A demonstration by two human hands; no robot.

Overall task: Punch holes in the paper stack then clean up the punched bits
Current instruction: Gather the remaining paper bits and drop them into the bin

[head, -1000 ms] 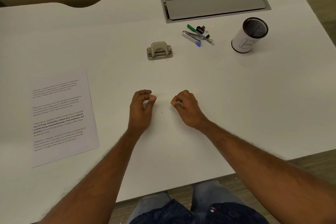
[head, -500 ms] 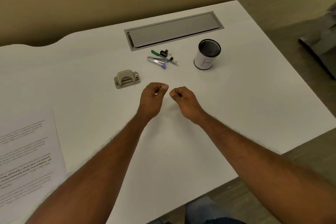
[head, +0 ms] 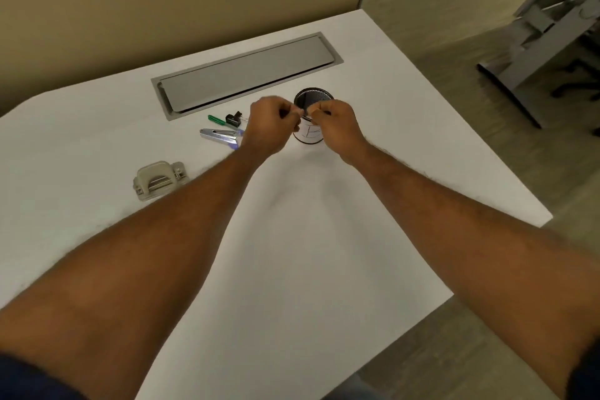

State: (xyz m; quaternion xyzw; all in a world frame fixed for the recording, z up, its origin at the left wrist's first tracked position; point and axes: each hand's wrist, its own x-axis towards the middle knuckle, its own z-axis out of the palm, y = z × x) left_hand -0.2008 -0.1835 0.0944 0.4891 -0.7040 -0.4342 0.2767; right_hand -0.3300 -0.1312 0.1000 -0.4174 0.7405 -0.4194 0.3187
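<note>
My left hand point(head: 271, 127) and my right hand point(head: 336, 125) are both raised at the black mesh cup point(head: 314, 95) with a white label, which stands on the white desk point(head: 292, 237). Each hand has its fingertips pinched together on tiny white punched bits, which barely show. The right fingertips are over the cup's near rim and the left fingertips are just left of it. The grey hole punch point(head: 159, 179) sits on the desk to the left, beside my left forearm. The paper stack is out of view.
A stapler remover point(head: 220, 135), a green pen point(head: 216, 119) and a black binder clip point(head: 234, 119) lie left of the cup. A grey cable hatch point(head: 246, 71) is set into the desk behind. The desk's right edge drops to the floor, where grey furniture point(head: 539, 39) stands.
Both pinched hands have lifted from the middle of the desk and moved forward and right to the cup. My view has swung right, so the paper stack has left the frame.
</note>
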